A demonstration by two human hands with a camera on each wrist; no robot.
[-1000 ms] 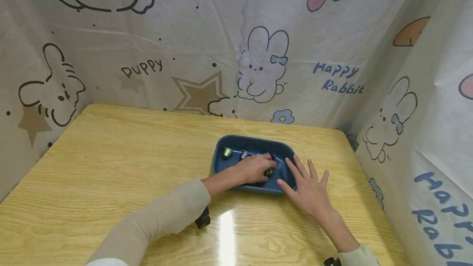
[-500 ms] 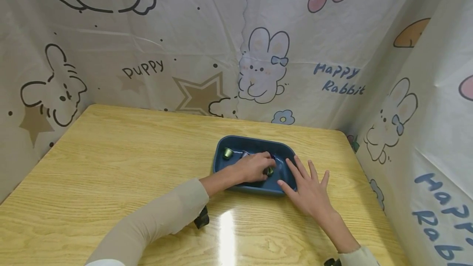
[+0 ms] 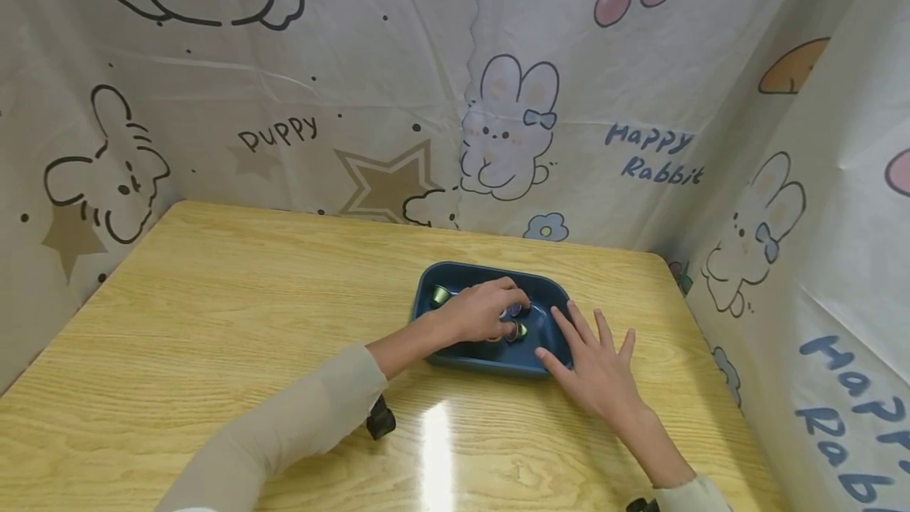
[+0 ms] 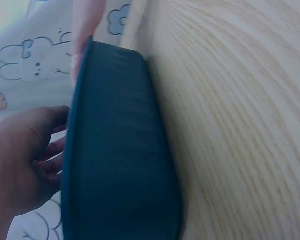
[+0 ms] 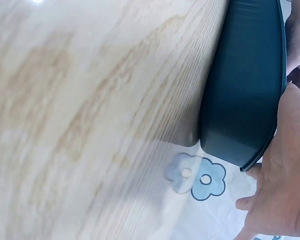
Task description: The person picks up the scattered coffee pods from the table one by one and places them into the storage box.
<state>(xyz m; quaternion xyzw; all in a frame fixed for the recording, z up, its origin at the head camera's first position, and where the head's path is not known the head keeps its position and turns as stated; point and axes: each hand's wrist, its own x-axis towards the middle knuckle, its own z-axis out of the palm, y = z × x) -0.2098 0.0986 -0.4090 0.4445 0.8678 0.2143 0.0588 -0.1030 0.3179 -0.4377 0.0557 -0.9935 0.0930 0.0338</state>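
Observation:
A dark blue tray (image 3: 490,370) holds several small coffee capsules. My left hand (image 3: 478,313) reaches into it from the left, fingers bent downward and parted from the thumb. A purple-blue capsule (image 3: 515,309) shows between them, and a green capsule (image 3: 522,330) lies right by the thumb. At the tray's left end sits another green capsule (image 3: 440,296). In the left wrist view, the tray wall hides the fingertips of the left hand (image 4: 25,155). My right hand (image 3: 600,370) rests at the tray's right rim with fingers straight and spread, also seen in the right wrist view.
The tray stands on a light wood-grain table (image 3: 249,322). A fabric backdrop (image 3: 398,62) with cartoon prints rises behind the table and along its sides. A black wrist camera (image 3: 381,419) hangs under the left sleeve.
My left hand has shifted slightly left and its fingers have spread, uncovering the purple-blue capsule. It now covers the silvery capsule seen earlier. The right hand stays at the rim.

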